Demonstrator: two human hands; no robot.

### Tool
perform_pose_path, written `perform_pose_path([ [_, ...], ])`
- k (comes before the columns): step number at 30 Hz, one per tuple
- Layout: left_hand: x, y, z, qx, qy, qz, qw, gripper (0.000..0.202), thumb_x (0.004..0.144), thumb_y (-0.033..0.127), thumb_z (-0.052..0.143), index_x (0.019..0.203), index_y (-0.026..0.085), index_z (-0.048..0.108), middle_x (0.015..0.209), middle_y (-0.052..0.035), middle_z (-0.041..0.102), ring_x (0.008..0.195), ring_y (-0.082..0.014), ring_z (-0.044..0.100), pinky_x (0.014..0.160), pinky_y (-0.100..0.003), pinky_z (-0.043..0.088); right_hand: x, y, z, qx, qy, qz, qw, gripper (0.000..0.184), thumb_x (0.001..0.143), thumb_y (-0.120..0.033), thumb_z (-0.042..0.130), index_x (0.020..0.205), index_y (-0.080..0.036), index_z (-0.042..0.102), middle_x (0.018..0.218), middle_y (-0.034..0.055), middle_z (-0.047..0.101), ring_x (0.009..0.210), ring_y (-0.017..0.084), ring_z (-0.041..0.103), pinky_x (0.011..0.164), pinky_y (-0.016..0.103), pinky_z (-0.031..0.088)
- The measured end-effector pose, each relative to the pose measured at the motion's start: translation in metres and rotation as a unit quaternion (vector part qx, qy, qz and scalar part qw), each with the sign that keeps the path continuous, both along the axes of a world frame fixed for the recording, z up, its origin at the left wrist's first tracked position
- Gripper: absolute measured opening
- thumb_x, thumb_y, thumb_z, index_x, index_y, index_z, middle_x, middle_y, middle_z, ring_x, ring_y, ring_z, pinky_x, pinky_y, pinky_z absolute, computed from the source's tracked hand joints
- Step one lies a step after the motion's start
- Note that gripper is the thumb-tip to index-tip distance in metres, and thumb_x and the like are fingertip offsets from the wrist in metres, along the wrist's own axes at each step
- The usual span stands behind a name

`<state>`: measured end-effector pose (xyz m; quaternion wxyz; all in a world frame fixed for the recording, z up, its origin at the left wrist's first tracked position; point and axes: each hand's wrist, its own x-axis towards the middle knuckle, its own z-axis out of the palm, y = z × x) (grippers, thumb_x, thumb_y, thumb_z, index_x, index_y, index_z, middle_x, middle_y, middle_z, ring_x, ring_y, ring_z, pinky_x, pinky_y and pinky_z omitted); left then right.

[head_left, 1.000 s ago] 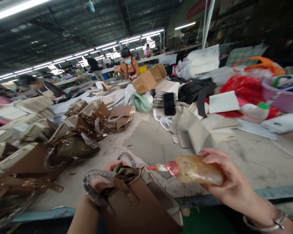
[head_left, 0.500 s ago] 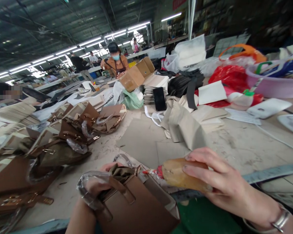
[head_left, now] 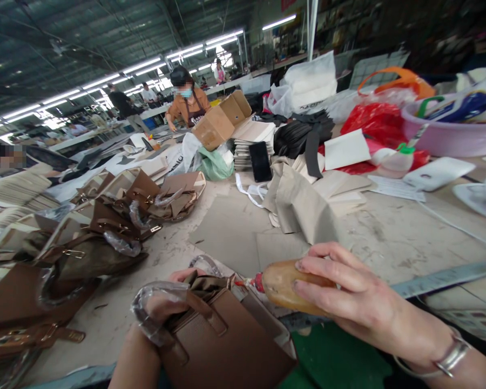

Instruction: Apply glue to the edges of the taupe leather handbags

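A brown leather handbag point(head_left: 230, 346) rests against the near table edge, its handle wrapped in clear plastic. My left hand point(head_left: 166, 305) reaches through that handle and holds the bag's open top; only fingertips and part of the palm show. My right hand point(head_left: 348, 300) is closed round a yellowish squeeze bottle point(head_left: 281, 281) with a red nozzle. The nozzle points left at the inner edge of the bag's opening. A metal bracelet sits on my right wrist.
Several more brown handbags point(head_left: 105, 237) lie heaped on the left of the worktable point(head_left: 389, 237). Grey card sheets point(head_left: 235, 232), folded beige pieces point(head_left: 303, 205), a black phone point(head_left: 261, 161), cardboard boxes point(head_left: 218, 121) and a purple basin point(head_left: 453, 135) lie further back. A masked person point(head_left: 186, 102) works at the far end.
My right hand has turned over on top of the bottle and moved it left, so the red nozzle is now at the bag's opening. The view has shifted slightly right.
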<state>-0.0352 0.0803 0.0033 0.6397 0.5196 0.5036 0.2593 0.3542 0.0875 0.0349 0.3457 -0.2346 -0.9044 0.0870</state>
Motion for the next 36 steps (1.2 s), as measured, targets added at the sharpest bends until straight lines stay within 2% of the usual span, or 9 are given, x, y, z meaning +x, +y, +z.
perform_pose_path([
  [4,-0.001,-0.001,0.0,-0.013,0.001,0.011,1.0,0.049,0.054,0.045,0.087,0.092,0.022,0.065,0.092,-0.0044,0.07,0.081,-0.0241,0.065,0.071,-0.028,0.053,0.006,0.0,0.005,-0.009,-0.017,0.011,1.0,0.035,0.086,0.002,0.048,0.111,-0.017,0.064,0.12,0.0121,0.054,0.119,0.03,0.043,0.088,0.039,0.054],
  [9,-0.001,-0.001,0.0,-0.006,0.026,0.006,1.0,0.058,0.051,0.059,0.084,0.091,0.022,0.063,0.093,-0.0065,0.069,0.084,-0.0273,0.064,0.074,-0.033,0.055,0.011,0.001,0.003,-0.026,-0.034,0.025,0.999,0.038,0.086,0.002,0.048,0.114,-0.018,0.063,0.124,0.0121,0.051,0.123,0.031,0.039,0.088,0.039,0.054],
  [14,0.004,0.002,0.001,-0.017,0.04,-0.005,0.999,0.052,0.049,0.046,0.088,0.086,0.022,0.06,0.087,-0.0034,0.067,0.079,-0.0234,0.062,0.072,-0.029,0.052,0.007,0.005,-0.005,-0.02,-0.01,0.017,1.0,0.044,0.081,0.007,0.048,0.115,-0.017,0.062,0.124,0.0122,0.05,0.121,0.031,0.039,0.092,0.043,0.051],
  [17,0.003,0.001,-0.003,-0.009,0.028,-0.001,1.0,0.052,0.051,0.046,0.086,0.09,0.022,0.061,0.09,-0.0044,0.068,0.081,-0.0243,0.061,0.073,-0.03,0.052,0.005,0.005,-0.006,-0.029,-0.01,0.016,0.999,0.049,0.077,0.008,0.048,0.116,-0.017,0.062,0.122,0.0116,0.051,0.119,0.031,0.039,0.094,0.045,0.05],
  [21,-0.003,-0.001,-0.008,-0.006,0.026,-0.001,1.0,0.053,0.051,0.048,0.084,0.091,0.021,0.062,0.089,-0.0049,0.068,0.081,-0.0251,0.061,0.074,-0.031,0.053,0.007,0.004,0.0,-0.051,-0.024,0.022,0.998,0.05,0.078,0.009,0.047,0.117,-0.018,0.062,0.122,0.0118,0.051,0.12,0.03,0.04,0.093,0.042,0.051],
  [26,-0.003,0.001,-0.007,-0.007,0.012,-0.009,1.0,0.051,0.052,0.047,0.085,0.091,0.023,0.064,0.092,-0.0034,0.07,0.082,-0.0242,0.063,0.075,-0.029,0.053,0.012,0.005,0.005,-0.074,-0.044,0.029,0.996,0.049,0.079,0.007,0.046,0.117,-0.02,0.063,0.121,0.0119,0.053,0.121,0.03,0.043,0.091,0.038,0.053],
  [32,0.002,0.003,-0.004,0.005,0.006,-0.022,1.0,0.049,0.052,0.043,0.084,0.092,0.021,0.066,0.089,-0.0054,0.07,0.08,-0.025,0.063,0.071,-0.03,0.054,0.011,0.009,-0.004,-0.045,0.0,0.007,0.999,0.047,0.081,0.006,0.047,0.117,-0.022,0.063,0.122,0.0108,0.054,0.121,0.028,0.044,0.094,0.04,0.051],
  [36,0.002,0.001,-0.003,-0.017,0.001,-0.027,0.999,0.049,0.055,0.042,0.082,0.096,0.02,0.065,0.096,-0.0078,0.071,0.086,-0.0278,0.065,0.077,-0.033,0.055,0.01,0.01,-0.008,-0.043,0.017,0.001,0.999,0.05,0.081,0.009,0.045,0.118,-0.02,0.062,0.122,0.0108,0.051,0.12,0.027,0.043,0.096,0.042,0.048],
])
